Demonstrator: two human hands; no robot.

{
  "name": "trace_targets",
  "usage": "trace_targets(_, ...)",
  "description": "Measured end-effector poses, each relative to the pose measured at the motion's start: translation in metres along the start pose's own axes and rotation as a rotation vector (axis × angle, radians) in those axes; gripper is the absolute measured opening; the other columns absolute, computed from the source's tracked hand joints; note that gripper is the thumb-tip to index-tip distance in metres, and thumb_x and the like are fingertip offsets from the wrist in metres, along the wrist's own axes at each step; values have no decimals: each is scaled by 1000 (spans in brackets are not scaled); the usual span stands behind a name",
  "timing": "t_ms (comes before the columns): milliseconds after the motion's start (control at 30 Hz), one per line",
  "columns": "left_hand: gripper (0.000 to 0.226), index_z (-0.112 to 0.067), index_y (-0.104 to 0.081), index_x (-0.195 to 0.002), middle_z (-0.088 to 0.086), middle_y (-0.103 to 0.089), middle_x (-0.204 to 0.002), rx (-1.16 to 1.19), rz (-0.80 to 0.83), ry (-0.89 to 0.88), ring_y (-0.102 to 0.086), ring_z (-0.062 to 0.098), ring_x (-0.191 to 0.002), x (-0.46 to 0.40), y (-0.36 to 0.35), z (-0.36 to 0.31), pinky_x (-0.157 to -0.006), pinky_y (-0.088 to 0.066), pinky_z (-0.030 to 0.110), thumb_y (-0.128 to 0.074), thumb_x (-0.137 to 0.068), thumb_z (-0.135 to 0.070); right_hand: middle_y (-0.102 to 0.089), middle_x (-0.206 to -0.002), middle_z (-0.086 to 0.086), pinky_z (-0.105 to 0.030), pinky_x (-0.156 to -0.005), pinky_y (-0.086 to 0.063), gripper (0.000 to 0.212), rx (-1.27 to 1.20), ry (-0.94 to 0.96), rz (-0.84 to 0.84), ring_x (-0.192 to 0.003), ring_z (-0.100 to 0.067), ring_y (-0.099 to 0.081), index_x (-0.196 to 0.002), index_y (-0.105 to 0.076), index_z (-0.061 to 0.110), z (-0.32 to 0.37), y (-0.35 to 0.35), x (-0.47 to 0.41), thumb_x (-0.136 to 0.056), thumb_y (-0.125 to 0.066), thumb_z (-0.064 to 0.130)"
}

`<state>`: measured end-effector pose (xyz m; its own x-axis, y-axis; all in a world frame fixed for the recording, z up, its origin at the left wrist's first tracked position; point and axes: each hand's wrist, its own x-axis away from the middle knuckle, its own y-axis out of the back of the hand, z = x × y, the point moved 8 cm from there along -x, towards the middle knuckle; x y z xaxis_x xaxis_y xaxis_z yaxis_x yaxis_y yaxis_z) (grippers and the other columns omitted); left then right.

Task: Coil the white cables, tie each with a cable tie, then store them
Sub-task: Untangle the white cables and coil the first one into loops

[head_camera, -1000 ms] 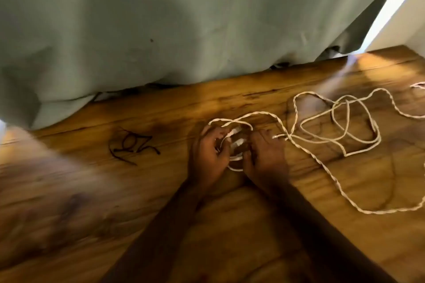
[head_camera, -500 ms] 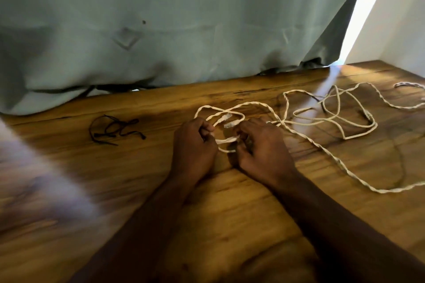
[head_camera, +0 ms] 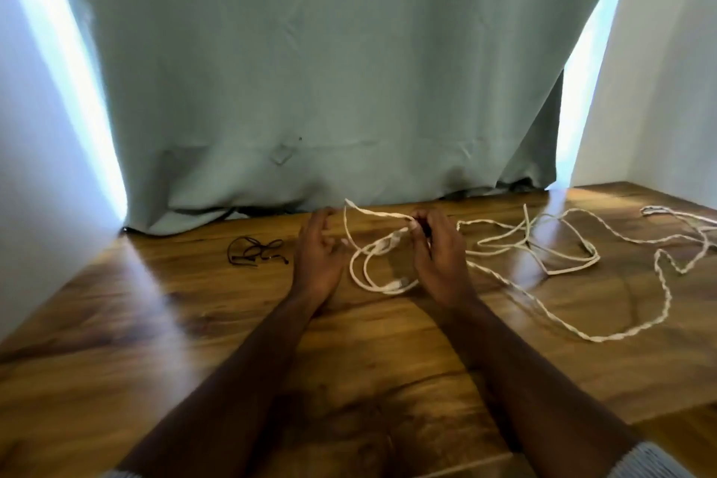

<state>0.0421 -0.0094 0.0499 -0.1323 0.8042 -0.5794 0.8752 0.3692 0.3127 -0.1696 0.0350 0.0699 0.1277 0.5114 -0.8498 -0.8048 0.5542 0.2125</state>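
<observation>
White cable [head_camera: 362, 268] is lying in loose loops on the wooden desk [head_camera: 388, 361], between the two hands, with one strand rising up to the right hand. A connector end is sitting at the near bend of the loops, just beside the heel of the right hand; it is too blurred to read any marking on it.

Right hand [head_camera: 440, 256] is pinching the raised strand between thumb and fingertips, the other fingers curling in around it. A thin dark piece is showing at the fingertips; cannot tell what it is.

Left hand [head_camera: 318, 256] is hovering just beside the loops, fingers relaxed and slightly spread, palm facing the cable, gripping nothing.

More white cable [head_camera: 543, 244], partly twisted, is sprawling in wide untidy loops across the right part of the desk, well apart from the left hand.

Black cable ties [head_camera: 254, 249] are lying in a small tangle on the desk, left of the left hand and near the curtain hem.

A grey-green curtain [head_camera: 329, 70] is hanging behind the desk, its hem touching the far edge. White walls are flanking it on both sides.

No brand, label or writing is showing legibly anywhere.
</observation>
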Motion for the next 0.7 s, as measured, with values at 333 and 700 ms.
trace_targets(333, 7, -4, -69, -98, 9, -71, -74, 244, 158, 175, -67, 31, -63, -8, -16, 22, -54, -53, 20, -64, -92, -3, -64, -90, 13, -13, -72, -47, 9, -41, -182, 50, -86, 1, -63, -107, -61, 28, -19, -5, -7, -102, -57, 21)
trace_targets(700, 12, -22, -72, -94, -2, -73, -85, 205, -123, -11, -69, 13, -79, -24, 26, 11, -70, -55, 32, -67, -90, -12, -56, -105, 7, -30, -79, -49, 24, 196, -113, 308, -94, -10, -54, -108, -69, 21, -13, -26, -3, -90, -59, 33)
